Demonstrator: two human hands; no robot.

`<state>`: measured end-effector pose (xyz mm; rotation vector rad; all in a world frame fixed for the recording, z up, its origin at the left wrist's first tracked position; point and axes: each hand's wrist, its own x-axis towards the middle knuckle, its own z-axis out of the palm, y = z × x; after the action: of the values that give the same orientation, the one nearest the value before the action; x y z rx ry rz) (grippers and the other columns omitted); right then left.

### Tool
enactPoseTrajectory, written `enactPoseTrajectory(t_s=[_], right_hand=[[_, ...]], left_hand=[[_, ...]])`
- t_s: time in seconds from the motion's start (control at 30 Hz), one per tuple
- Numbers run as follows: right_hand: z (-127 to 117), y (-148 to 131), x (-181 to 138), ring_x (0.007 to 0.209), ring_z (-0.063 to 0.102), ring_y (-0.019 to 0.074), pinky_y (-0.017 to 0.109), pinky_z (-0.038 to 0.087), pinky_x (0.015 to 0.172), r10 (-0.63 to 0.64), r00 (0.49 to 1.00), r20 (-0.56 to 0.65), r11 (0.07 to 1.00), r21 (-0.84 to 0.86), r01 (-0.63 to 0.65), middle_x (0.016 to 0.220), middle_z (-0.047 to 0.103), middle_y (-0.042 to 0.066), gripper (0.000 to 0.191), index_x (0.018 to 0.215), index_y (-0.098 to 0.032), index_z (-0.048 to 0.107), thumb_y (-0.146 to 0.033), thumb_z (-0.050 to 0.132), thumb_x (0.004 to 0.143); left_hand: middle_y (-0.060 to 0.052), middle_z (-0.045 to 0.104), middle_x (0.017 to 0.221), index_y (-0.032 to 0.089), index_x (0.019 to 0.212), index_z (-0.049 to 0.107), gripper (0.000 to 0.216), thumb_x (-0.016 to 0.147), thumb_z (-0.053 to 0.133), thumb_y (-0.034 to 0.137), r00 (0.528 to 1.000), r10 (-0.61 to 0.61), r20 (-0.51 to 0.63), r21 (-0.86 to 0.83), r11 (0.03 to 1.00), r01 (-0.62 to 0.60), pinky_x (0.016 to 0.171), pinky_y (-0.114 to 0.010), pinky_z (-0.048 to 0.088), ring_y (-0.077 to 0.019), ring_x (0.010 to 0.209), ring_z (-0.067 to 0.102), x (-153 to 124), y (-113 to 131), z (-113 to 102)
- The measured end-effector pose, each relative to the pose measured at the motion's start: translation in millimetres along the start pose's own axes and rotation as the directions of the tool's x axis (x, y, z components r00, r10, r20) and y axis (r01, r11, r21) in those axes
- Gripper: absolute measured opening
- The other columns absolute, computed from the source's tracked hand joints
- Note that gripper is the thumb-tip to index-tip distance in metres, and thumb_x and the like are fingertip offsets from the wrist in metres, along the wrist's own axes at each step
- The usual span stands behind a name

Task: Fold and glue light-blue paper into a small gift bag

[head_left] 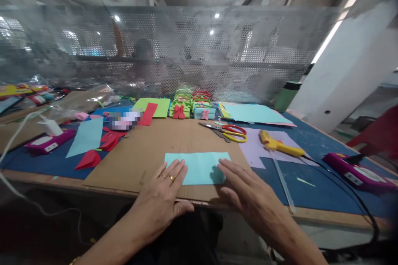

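Observation:
A light blue rectangular sheet [202,168], paper or felt, lies flat on a brown cardboard board [130,161] in front of me. Over its left end my left hand [168,186] rests with fingers extended, two rings showing. At the other end, my right hand [245,182] reaches in with straight fingers over the sheet's right edge. Neither hand grips anything. Just beyond the sheet are scissors [233,131] with red and yellow handles.
A yellow glue gun [280,145] lies on lilac sheets [253,149], right. Small green and blue handmade bags [180,109] stand at the back. Purple power strips [357,169] sit on both sides. Red pieces [88,159] lie left. A green bottle [286,97] stands back right.

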<state>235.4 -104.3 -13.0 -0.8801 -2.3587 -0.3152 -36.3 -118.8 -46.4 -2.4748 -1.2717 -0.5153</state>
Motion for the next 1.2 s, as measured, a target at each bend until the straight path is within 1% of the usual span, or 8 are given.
enactPoseTrajectory(t_s=[0.17,0.47,0.63,0.7,0.77,0.87,1.0,1.2], right_hand=[[9.7,5.7,-11.0,0.131,0.054,0.0308,0.05,0.053,0.102,-0.03,0.989,0.142,0.978,-0.2,0.059,0.14,0.058,0.018,0.053,0.139,-0.008,0.052,-0.042,0.048,0.099],[20.7,-10.5,-13.0,0.131,0.052,0.0388,0.054,0.05,0.103,-0.011,0.997,0.077,0.966,-0.256,0.03,0.138,0.056,0.029,0.069,0.135,0.001,0.054,-0.055,0.049,0.095],[-5.8,8.6,9.0,0.114,0.065,0.0262,0.041,0.055,0.091,0.256,0.95,0.178,0.966,-0.081,-0.245,0.129,0.066,0.016,0.054,0.146,-0.015,0.047,-0.043,0.042,0.1],[-15.1,19.2,31.6,0.111,0.065,0.0278,0.042,0.053,0.091,0.376,0.92,0.112,0.924,-0.115,-0.364,0.123,0.069,0.017,0.046,0.134,-0.014,0.059,-0.04,0.044,0.099],[-15.7,26.9,59.1,0.119,0.06,0.0275,0.04,0.047,0.096,0.413,0.888,0.205,0.91,-0.141,-0.391,0.125,0.068,0.016,0.04,0.126,-0.014,0.065,-0.034,0.045,0.098],[-0.3,32.4,98.0,0.094,0.068,0.0235,0.031,0.048,0.079,0.386,0.868,0.312,0.922,-0.1,-0.374,0.101,0.074,0.013,0.025,0.096,-0.017,0.075,-0.033,0.056,0.092],[27.4,38.9,131.3,0.061,0.061,0.0179,0.026,0.037,0.054,0.349,0.822,0.449,0.916,0.02,-0.4,0.065,0.068,0.006,0.025,0.068,-0.016,0.072,-0.041,0.076,0.07],[37.2,51.8,146.6,0.044,0.043,0.0098,0.023,0.025,0.043,0.23,0.757,0.612,0.833,0.278,-0.478,0.046,0.052,-0.003,0.037,0.051,-0.018,0.065,-0.052,0.075,0.062]], left_hand=[[-0.018,0.045,0.151,0.009,0.146,0.039,0.086,0.09,0.034,0.074,0.999,0.018,0.029,-0.02,1.0,-0.018,0.114,-0.048,0.035,-0.0289,0.142,0.041,2.6,-3.7,-4.6],[-0.02,0.032,0.157,0.009,0.152,0.032,0.106,0.079,0.039,0.085,0.977,0.017,0.211,-0.129,0.992,0.011,0.119,-0.052,0.024,-0.0309,0.148,0.027,11.0,-16.4,-11.0],[-0.017,0.027,0.159,0.016,0.154,0.03,0.096,0.084,0.039,0.081,0.94,0.058,0.336,-0.289,0.956,0.044,0.121,-0.053,0.016,-0.0301,0.149,0.022,21.0,-33.9,-21.2],[-0.015,0.029,0.159,0.019,0.152,0.036,0.091,0.085,0.042,0.079,0.947,0.049,0.318,-0.308,0.95,0.055,0.121,-0.054,0.013,-0.0312,0.15,0.02,25.9,-40.9,-18.9],[-0.014,0.031,0.158,0.022,0.149,0.042,0.083,0.086,0.046,0.076,0.958,0.028,0.285,-0.305,0.95,0.063,0.121,-0.056,0.011,-0.0313,0.15,0.019,32.7,-48.1,-14.5],[-0.013,0.033,0.158,0.027,0.146,0.047,0.07,0.089,0.051,0.067,0.968,-0.032,0.25,-0.276,0.956,0.103,0.12,-0.058,0.009,-0.0307,0.15,0.02,44.9,-60.4,-10.1],[-0.012,0.029,0.16,0.031,0.145,0.048,0.064,0.089,0.058,0.059,0.953,-0.108,0.282,-0.257,0.949,0.184,0.119,-0.057,0.015,-0.0329,0.15,0.019,55.2,-73.5,-13.6],[-0.018,0.038,0.156,0.018,0.139,0.051,0.061,0.088,0.063,0.048,0.95,-0.177,0.259,-0.264,0.933,0.246,0.116,-0.051,0.028,-0.0331,0.145,0.033,53.7,-69.6,-16.7]])
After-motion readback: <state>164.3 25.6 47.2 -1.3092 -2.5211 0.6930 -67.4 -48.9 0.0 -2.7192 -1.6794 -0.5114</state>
